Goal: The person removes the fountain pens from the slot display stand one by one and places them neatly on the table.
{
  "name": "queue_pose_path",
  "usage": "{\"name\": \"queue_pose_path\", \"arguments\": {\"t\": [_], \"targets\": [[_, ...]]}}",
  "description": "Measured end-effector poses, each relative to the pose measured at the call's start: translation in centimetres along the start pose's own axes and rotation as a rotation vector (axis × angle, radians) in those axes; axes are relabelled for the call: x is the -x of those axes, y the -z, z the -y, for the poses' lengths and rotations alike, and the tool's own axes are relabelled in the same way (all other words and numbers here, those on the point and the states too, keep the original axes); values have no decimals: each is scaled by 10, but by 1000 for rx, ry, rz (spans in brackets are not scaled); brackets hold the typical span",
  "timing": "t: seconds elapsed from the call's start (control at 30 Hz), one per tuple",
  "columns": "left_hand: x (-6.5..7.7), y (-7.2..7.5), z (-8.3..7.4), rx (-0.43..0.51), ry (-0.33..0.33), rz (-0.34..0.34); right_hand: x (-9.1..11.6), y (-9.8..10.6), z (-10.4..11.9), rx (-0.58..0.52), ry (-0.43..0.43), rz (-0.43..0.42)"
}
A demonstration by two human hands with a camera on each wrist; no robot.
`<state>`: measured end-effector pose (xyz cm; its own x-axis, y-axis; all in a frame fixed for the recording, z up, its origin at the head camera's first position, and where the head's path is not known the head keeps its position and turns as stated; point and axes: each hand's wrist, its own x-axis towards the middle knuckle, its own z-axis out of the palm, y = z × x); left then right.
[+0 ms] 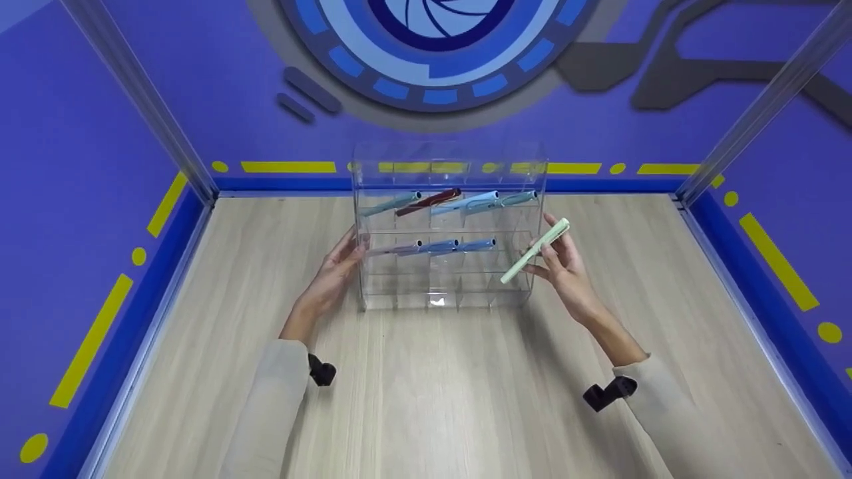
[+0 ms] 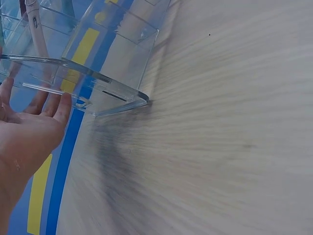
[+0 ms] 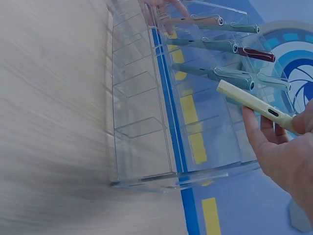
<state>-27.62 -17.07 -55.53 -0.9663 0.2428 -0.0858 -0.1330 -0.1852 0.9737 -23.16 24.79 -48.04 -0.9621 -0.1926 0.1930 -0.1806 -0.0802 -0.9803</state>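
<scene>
A clear acrylic pen rack [image 1: 444,283] stands at the back of the table, with compartments in stepped tiers. On its upper tier lie a dark red pen [image 1: 428,201], a light blue pen [image 1: 466,202] and teal pens [image 1: 393,203]. The tier below carries a lavender pen [image 1: 399,249] and two blue pens [image 1: 478,245]. My left hand [image 1: 333,276] rests its extended fingers against the rack's left side. With thumb and fingers, my right hand [image 1: 566,269] pinches a pale green pen [image 1: 536,251], held aslant before the rack's right side.
Light wood-grain table [image 1: 439,386] spreads in front of the rack. Behind it rises a blue printed wall [image 1: 226,86], with side panels to left and right. Metal posts [image 1: 759,100] stand at the back corners. Black wrist cameras [image 1: 609,392] are worn at both sleeves.
</scene>
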Motion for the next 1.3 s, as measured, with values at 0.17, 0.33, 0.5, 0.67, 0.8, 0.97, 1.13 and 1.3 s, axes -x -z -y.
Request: {"name": "queue_pose_path", "arguments": {"t": [0.17, 0.33, 0.5, 0.67, 0.8, 0.97, 1.13, 1.3], "targets": [[0, 0, 0, -1, 11, 6, 2, 6, -2, 45, -13, -48], [1, 2, -1, -34, 17, -8, 4, 8, -7, 49, -52, -104], [3, 2, -1, -47, 21, -14, 4, 13, -11, 64, -92, -158], [1, 0, -1, -38, 16, -18, 6, 22, -15, 131, -138, -207], [1, 0, -1, -35, 11, -3, 9, 27, -19, 145, -168, -237], [-2, 2, -2, -46, 9, 13, 11, 33, -22, 134, -150, -261], [-3, 3, -5, -54, 13, 15, 15, 40, -25, 132, -153, -309], [1, 4, -3, -50, 31, 27, 23, 48, -31, 199, -235, -273]]}}
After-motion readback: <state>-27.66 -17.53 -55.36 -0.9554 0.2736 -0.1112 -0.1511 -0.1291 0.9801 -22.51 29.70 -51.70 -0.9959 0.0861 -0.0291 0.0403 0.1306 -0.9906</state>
